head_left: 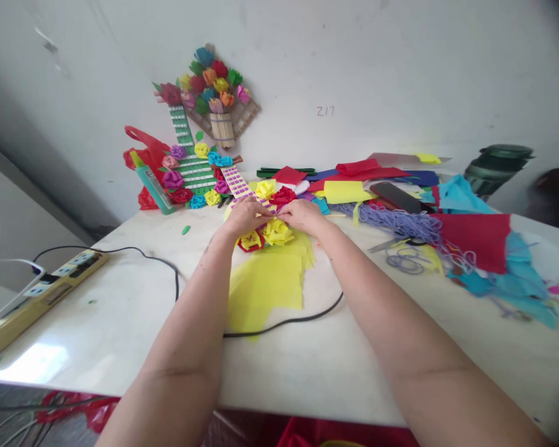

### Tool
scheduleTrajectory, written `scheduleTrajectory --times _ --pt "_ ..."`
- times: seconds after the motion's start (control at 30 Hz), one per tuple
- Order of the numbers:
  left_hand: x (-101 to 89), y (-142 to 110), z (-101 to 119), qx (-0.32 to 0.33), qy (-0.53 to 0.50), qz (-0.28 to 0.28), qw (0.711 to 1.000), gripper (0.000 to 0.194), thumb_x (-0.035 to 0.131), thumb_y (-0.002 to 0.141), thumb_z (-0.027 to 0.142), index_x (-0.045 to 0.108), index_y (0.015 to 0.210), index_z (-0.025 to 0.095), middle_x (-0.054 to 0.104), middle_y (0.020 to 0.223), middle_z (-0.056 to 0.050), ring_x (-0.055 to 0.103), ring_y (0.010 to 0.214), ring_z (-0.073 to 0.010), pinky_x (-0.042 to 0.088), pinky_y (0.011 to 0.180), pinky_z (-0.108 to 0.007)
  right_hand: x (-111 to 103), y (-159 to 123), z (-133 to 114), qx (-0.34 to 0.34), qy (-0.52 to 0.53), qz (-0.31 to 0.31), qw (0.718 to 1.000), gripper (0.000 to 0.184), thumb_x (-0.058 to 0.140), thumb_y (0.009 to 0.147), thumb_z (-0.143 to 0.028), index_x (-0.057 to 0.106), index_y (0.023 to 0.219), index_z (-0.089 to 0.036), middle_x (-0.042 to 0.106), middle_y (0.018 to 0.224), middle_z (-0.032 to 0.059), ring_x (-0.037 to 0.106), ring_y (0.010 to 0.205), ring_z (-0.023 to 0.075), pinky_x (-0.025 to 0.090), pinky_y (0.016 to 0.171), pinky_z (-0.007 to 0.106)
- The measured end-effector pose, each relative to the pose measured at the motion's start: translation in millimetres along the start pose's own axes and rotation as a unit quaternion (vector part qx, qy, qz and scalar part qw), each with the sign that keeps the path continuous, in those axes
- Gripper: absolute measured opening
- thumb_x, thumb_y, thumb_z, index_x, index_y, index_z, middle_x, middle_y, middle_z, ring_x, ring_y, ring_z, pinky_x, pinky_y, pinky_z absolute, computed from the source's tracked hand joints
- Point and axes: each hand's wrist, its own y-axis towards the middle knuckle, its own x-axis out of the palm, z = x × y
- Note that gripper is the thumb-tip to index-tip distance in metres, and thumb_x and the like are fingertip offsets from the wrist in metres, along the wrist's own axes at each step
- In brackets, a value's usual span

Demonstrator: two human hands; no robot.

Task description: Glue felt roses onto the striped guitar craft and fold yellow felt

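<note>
Two forearms (193, 323), two hands (246, 216) at one flower-trimmed strip (238, 185).

The left hand (248, 217) and right hand (302, 216) hide what they pinch. The power strip (51, 297) is cut off at eight o'clock; a blurry dark thing (556, 195), at three.

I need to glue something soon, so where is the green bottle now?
In the head view, the green bottle is at the left, leaning in front of the red plastic bag.
</note>
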Motion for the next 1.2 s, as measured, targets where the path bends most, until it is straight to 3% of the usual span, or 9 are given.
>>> scheduleTrajectory --times 0.37,0.9,1.2 --pt "-0.4 1.2 0.4 0.013 0.015 -0.001 1.000 0.018 0.062 0.078 0.033 0.074 0.086 0.023 0.068 0.076 -0.004 0.054 0.085 -0.0191 0.038 0.086 -0.033 -2.1 3.9 -5.8 -0.019 -0.055 -0.003 0.998 0.029 0.049 0.085 -0.037 0.069 0.105 -0.030 0.067 0.107 0.0055 0.060 0.099 0.0221 0.043 0.080 0.032" --pt "-1.8 1.0 2.9 0.016 0.013 -0.023 1.000 0.019 0.061 0.078 0.031 0.073 0.088 0.021 0.068 0.082 -0.006 0.053 0.090 -0.0214 0.037 0.088 -0.035 1.3 0.3 -8.7 -0.118 -0.138 0.018 0.983 0.029 0.043 0.089 -0.025 0.068 0.101 -0.016 0.067 0.104 0.0119 0.061 0.096 0.0240 0.043 0.075 0.030" --pt "-1.0 1.4 2.1 0.021 0.007 -0.021 1.000 0.019 0.060 0.078 0.030 0.073 0.087 0.021 0.067 0.081 -0.006 0.053 0.088 -0.0207 0.039 0.084 -0.033 2.8 -2.6 -6.6 -0.105 -0.114 0.041 0.987 0.031 0.041 0.090 -0.027 0.069 0.103 -0.019 0.065 0.107 0.0103 0.060 0.095 0.0218 0.042 0.074 0.029"
